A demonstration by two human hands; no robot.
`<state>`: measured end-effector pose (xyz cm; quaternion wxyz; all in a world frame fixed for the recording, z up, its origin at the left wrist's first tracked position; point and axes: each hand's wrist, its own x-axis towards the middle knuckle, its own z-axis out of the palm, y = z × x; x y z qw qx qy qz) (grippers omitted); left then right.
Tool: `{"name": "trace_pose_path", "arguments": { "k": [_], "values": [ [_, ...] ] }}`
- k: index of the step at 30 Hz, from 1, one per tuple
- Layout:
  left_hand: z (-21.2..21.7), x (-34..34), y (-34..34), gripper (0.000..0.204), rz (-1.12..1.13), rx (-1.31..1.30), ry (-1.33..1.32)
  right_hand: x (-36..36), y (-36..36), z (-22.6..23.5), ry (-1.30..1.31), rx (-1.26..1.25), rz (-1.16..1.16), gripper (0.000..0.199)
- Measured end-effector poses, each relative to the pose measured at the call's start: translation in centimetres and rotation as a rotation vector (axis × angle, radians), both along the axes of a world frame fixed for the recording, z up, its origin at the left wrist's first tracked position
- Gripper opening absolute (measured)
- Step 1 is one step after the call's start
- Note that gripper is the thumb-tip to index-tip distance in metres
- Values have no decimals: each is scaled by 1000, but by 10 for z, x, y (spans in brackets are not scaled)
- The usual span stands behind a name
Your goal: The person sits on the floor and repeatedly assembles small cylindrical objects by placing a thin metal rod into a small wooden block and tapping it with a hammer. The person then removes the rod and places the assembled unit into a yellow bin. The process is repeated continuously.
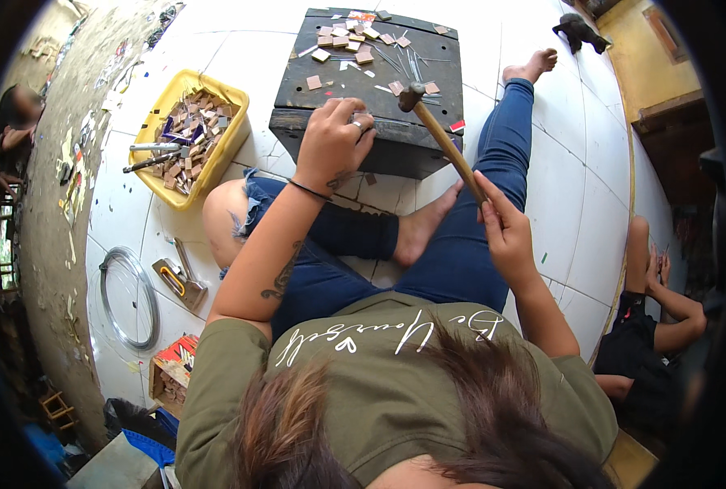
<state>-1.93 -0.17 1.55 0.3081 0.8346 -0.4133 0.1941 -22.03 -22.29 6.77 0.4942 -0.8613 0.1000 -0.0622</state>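
From where I stand, the right hand (505, 228) is curled round the lower handle of the hammer (448, 148), whose head hangs beyond that hand, just right of the left hand (336, 143). The left fingers are bunched at the near edge of the black block (293, 106); whatever they pinch, if anything, is hidden from me. The clearest risk, I'd judge, is a bruised knuckle: the steel is so near those fingers that a slightly wide swing would catch them. Gripping low on the handle gives force but could cost aim. Hard knocks might also bounce the loose small tiles (364, 58) and thin wire pieces (414, 65), ahead of the left hand, off the block, and a slipping hammer could drop toward the bare foot (420, 234) below.
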Motion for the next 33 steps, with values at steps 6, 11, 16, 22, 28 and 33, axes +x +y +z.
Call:
{"name": "trace_pose_path", "arguments": {
  "k": [6,11,16,22,28,33],
  "values": [
    [-8,9,7,11,-34,-28,-78,-4,9,-1,-46,-166,53,42],
    [-5,10,7,9,-32,-2,-100,-3,9,1,-70,-219,36,44],
    [-2,13,6,7,-45,26,-125,-4,10,-2,-121,-241,39,44],
    [8,13,7,6,-70,115,-105,-11,6,-6,-84,-266,38,41],
    [25,20,1,10,-54,313,99,-13,-13,5,121,329,-85,41],
    [37,30,-4,17,-143,285,476,-4,-2,9,-15,793,-48,42]
  ]
}}
